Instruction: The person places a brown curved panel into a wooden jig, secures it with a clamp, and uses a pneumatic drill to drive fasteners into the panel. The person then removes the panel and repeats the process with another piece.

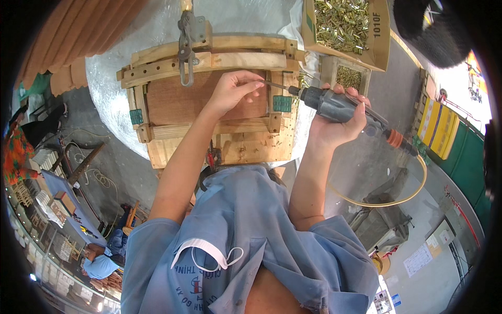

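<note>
A round white table [112, 112] took up most of the floor ahead of the worker, and on it sat a wooden frame [209, 99] of pale rails screwed around a reddish-brown panel; everything else I place against that frame. A metal hasp [185, 47] hung from a post over the frame's far rail, towards its left end. Beyond the frame's right far corner stood an open cardboard box of brass screws [342, 21], with a smaller wooden tray of screws [349, 77] just below it. At the frame's right edge the right hand [337, 125] was wrapped fully around the grey body of a pneumatic screwdriver [340, 107], fingers curled tight over the barrel, the bit pointing left across the frame's right upright. A yellow air hose [413, 191] looped down from the tool's orange fitting, well to the right of the frame. Over the brown panel, the left hand [230, 94] had its thumb and forefinger pinched together at the tip of the bit, seemingly on a screw, though it was too small for me to be sure. Two small green clamps [282, 103] sat on the frame's side uprights.
</note>
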The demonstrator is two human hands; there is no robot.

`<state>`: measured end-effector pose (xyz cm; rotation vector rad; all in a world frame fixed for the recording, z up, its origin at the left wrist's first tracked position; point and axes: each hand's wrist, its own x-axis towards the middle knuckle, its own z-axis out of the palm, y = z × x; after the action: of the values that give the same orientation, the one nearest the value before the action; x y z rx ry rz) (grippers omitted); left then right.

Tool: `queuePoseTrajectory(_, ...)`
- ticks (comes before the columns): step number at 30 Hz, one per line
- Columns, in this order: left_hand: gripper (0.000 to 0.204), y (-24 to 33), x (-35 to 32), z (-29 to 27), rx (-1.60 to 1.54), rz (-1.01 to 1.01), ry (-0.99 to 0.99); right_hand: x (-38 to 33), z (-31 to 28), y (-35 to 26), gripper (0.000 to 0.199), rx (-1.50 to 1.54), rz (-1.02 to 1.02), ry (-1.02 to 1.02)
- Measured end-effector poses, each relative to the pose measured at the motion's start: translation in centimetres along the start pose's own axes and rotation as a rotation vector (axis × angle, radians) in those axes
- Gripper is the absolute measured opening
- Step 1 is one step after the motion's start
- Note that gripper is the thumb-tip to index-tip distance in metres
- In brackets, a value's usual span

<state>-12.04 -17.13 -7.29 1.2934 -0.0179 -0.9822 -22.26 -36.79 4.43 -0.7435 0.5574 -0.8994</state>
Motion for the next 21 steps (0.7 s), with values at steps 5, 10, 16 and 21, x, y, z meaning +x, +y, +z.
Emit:
queuePoseTrajectory(5, 0.017, -0.2, 0.0, 0.3, 0.047, 0.024, 0.029, 0.1, -0.4, -0.1, 0.024, -0.010, -0.009, -0.010)
queuePoseTrajectory(10, 0.014, -0.2, -0.1, 0.0, 0.072, 0.007, 0.001, 0.4, -0.6, -0.1, 0.023, -0.036, 0.018, -0.006)
queuePoseTrajectory(16, 0.013, 0.1, -0.2, 0.1, 0.159, -0.011, -0.017, 1.2, -0.8, -0.4, 0.022, -0.047, 0.063, -0.058)
queuePoseTrajectory(21, 0.014, 1.2, -0.2, -0.6, 0.282, -0.072, -0.151, 1.9, -1.4, -0.9, 0.026, -0.010, 0.108, -0.160)
